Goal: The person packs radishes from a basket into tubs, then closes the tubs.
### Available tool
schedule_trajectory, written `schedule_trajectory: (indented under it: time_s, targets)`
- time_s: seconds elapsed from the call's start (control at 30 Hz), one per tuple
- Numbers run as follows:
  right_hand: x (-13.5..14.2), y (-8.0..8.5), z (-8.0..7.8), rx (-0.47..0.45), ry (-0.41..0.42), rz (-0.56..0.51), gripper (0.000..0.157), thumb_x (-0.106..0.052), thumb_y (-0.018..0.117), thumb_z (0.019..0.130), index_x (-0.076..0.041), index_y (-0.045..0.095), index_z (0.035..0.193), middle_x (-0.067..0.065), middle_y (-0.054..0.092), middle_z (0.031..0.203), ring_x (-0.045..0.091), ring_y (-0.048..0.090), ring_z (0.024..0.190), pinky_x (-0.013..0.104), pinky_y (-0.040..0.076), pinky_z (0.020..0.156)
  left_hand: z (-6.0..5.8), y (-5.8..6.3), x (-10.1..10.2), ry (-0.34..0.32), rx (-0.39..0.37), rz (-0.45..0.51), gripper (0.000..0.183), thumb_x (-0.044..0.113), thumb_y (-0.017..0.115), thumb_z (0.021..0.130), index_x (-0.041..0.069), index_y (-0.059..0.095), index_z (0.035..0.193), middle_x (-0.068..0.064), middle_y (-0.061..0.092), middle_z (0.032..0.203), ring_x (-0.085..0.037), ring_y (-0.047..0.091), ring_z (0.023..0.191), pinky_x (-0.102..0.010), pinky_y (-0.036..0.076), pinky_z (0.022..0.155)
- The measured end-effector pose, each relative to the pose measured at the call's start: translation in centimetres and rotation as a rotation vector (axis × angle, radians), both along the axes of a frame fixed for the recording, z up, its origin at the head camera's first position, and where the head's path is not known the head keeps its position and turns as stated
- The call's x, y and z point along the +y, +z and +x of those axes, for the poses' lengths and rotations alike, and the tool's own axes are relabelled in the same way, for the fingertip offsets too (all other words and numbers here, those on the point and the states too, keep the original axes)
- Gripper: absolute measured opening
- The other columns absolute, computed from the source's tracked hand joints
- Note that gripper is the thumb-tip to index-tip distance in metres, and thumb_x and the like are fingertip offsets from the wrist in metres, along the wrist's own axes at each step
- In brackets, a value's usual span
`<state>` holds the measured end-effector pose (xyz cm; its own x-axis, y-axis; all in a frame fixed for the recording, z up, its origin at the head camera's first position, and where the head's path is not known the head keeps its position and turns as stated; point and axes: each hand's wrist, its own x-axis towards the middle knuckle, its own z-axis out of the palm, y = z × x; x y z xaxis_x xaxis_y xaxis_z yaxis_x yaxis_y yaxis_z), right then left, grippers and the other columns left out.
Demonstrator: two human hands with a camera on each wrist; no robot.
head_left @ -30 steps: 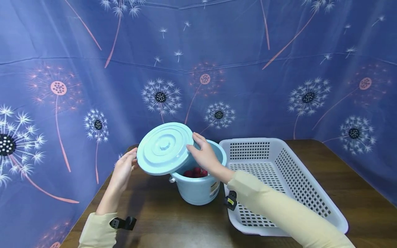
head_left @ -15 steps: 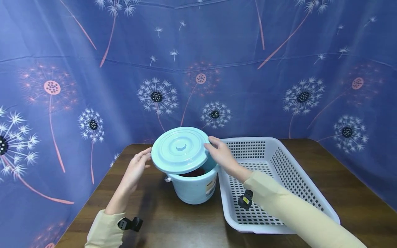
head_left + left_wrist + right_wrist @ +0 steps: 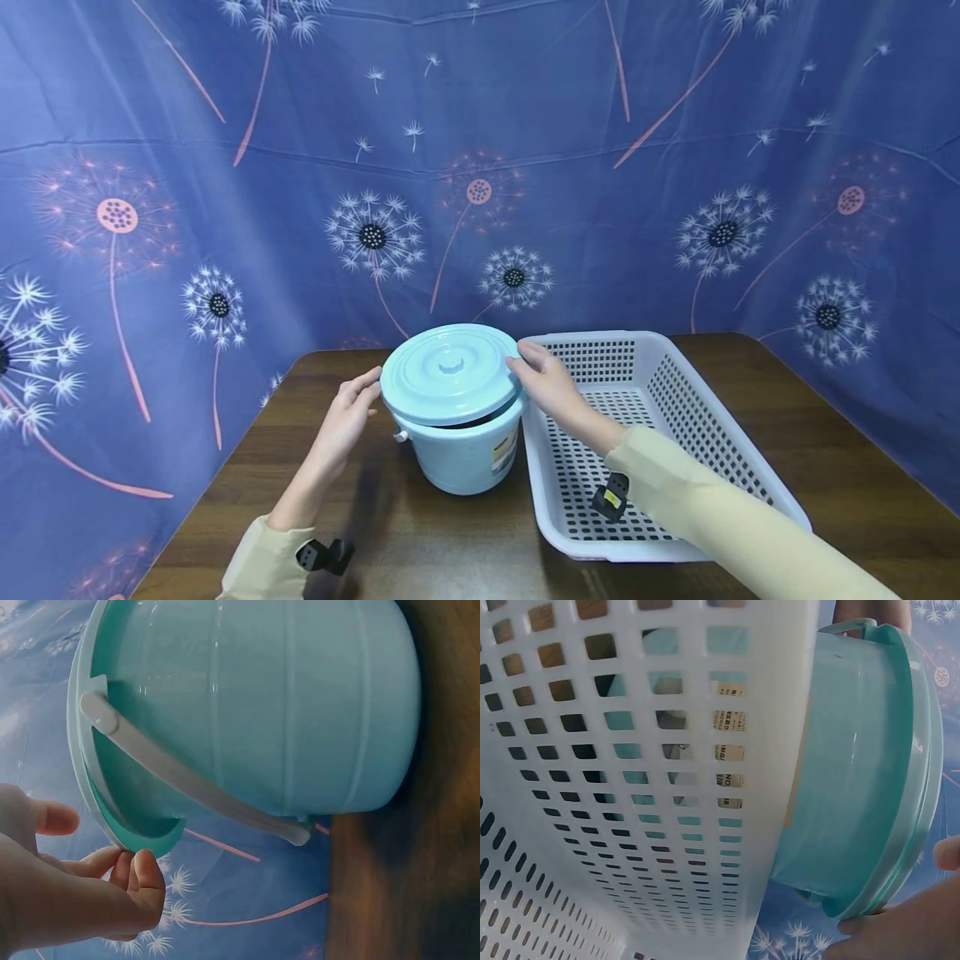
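Note:
A round light-blue lid (image 3: pixel 420 387) lies over the mouth of a matching bucket (image 3: pixel 457 462), slightly tilted, with a dark gap at the front right. My right hand (image 3: pixel 553 385) grips the lid's right rim, thumb on the top side. At the left rim is my left hand (image 3: pixel 348 417), its curled fingertips at the edge; in the left wrist view the thumb of the left hand (image 3: pixel 82 892) stands apart above the lid's face. The grey handle (image 3: pixel 187 780) hangs down the bucket's side. What lies inside the bucket is hidden now.
A pale grey perforated basket (image 3: pixel 667 550) stands on the brown wooden table (image 3: pixel 420 550), close against the bucket's right side. A blue dandelion-print cloth (image 3: pixel 600 208) hangs behind the table. Each sleeve carries a small black device (image 3: pixel 611 497).
The lid has moved right and down, from tilted beside the bucket to over its mouth. Both hands have moved along with it. The red round things inside are now covered.

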<state>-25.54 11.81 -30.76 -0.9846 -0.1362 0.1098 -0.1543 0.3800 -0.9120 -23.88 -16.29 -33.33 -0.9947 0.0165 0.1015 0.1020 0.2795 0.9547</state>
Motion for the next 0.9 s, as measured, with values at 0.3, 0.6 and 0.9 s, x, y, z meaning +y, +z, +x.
schedule_trajectory:
  time_s: [0.3,0.6,0.9]
  targets:
    - [1.0,-0.7,0.6,0.004,-0.011,0.018,0.057,-0.031,0.044,0.098,-0.001,0.03,0.145,0.012,0.019,0.156,0.028,0.017,0.143,0.043,0.023,0.114,0.5,-0.3,1.0,0.005,0.052,-0.03,0.047,0.022,0.04,0.1,0.005,0.034,0.143,-0.014,0.029,0.139,-0.025,0.037,0.123,-0.045,0.035,0.102]
    - [1.5,-1.3,1.0,0.005,-0.001,0.015,0.057,-0.031,0.045,0.098,-0.002,0.03,0.145,0.012,0.021,0.155,0.029,0.02,0.143,0.043,0.025,0.113,1.2,-0.7,1.2,0.001,0.07,-0.06,0.047,0.023,0.044,0.099,0.004,0.036,0.141,-0.014,0.03,0.136,-0.028,0.034,0.126,-0.05,0.031,0.106]
    - [1.8,-2.0,1.3,0.011,0.032,0.019,0.056,-0.025,0.046,0.098,-0.003,0.027,0.146,0.013,0.018,0.155,0.032,0.024,0.141,0.043,0.031,0.11,1.2,-1.1,1.3,0.019,0.123,-0.156,0.046,0.021,0.046,0.099,0.001,0.038,0.139,-0.014,0.034,0.131,-0.026,0.041,0.116,-0.043,0.036,0.1]
